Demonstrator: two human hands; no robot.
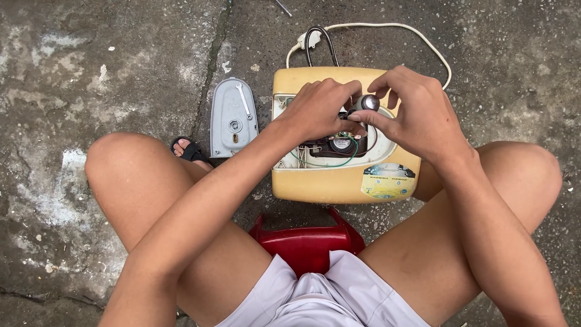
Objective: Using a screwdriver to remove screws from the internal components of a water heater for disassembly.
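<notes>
Small silver cylindrical part (367, 102) over opened yellow appliance casing (315, 184) on concrete floor (91, 72). Right hand (411, 112) pinches it closed; left hand (318, 109) curled beside, touching wiring, contents hidden. Part likely light, rigid, smooth; grip sides, wires delicate.

Cracked concrete floor (91, 60) w/ yellow appliance (315, 181), grey cover plate (233, 118), prob. red stool (305, 242).

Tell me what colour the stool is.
Red stool, seen best in the head view.
</notes>
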